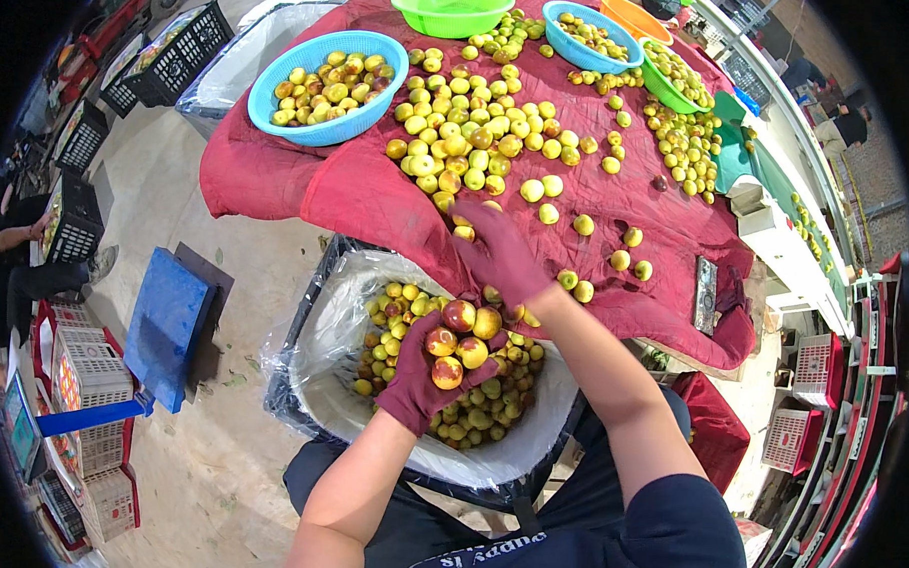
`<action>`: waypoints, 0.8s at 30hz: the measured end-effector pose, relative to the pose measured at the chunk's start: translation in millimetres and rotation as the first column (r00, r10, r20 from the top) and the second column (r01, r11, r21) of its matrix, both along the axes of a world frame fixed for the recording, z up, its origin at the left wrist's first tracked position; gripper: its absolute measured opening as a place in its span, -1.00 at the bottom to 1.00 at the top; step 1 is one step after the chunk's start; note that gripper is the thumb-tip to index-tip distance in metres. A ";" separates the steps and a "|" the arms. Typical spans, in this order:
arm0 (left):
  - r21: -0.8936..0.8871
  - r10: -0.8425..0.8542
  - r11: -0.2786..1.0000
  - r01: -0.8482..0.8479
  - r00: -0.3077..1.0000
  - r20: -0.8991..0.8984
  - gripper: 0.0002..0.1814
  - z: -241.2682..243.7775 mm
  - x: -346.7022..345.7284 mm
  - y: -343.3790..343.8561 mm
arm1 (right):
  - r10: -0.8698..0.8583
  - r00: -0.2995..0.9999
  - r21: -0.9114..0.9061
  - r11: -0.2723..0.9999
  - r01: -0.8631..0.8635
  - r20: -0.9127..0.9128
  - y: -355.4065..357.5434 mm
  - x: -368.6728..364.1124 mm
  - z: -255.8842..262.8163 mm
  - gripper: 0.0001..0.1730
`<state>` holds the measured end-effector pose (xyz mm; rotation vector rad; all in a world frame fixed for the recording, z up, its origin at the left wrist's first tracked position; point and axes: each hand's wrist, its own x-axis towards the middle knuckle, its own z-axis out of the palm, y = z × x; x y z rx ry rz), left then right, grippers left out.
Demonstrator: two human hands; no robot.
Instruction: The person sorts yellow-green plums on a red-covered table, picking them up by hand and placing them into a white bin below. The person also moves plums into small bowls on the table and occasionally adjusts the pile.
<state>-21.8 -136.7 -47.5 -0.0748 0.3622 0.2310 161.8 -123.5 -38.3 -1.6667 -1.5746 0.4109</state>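
In maroon gloves, my left hand (421, 373) cups several jujube-like fruits (458, 344), red-brown and yellow, above a plastic-lined crate (323, 384) filled partway with more fruit. My right hand (501, 252) reaches over the edge of the red cloth (368, 187), its fingers beside a few fruits (463, 230); motion blur hides whether it grips one. A loose spread of yellow-green fruits (460, 134) lies beyond it on the cloth. At the far left of the cloth a light blue plastic basket (324, 133) holds more of them.
Farther back stand a green basket (453, 13), another blue basket (590, 56) and an orange one (635, 18). A phone-like object (705, 295) lies at the cloth's right. A blue platform (169, 326) stands on the floor at left, near stacked crates (94, 391) and a person's arm (13, 237).
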 end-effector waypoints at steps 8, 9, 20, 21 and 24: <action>-0.097 0.172 0.983 -0.157 0.970 0.173 -0.51 -11.2 -4.1 1.4 | 0.184 0.846 -0.321 0.947 -0.016 0.500 8.4 4.4 -47.0 -0.60; -0.099 0.167 0.984 -0.151 0.968 0.187 -0.51 -10.6 -3.0 2.1 | 0.211 0.873 -0.373 0.927 -0.036 0.440 -10.7 7.8 -44.7 -0.58; 0.214 0.334 0.911 -0.353 0.935 0.120 -0.51 16.1 -4.2 12.9 | 0.393 0.918 0.045 0.919 -0.392 -0.041 -54.8 -23.3 31.5 -0.55; 0.072 0.337 0.934 -0.351 0.929 0.155 -0.51 22.1 -5.0 16.6 | 0.392 0.907 -0.005 0.917 -0.398 -0.155 -40.1 -12.2 31.2 -0.55; 0.137 0.397 0.903 -0.407 0.913 0.098 -0.57 22.9 -1.5 16.2 | 0.160 0.985 0.142 0.979 -0.150 -0.066 30.2 40.3 20.5 -0.52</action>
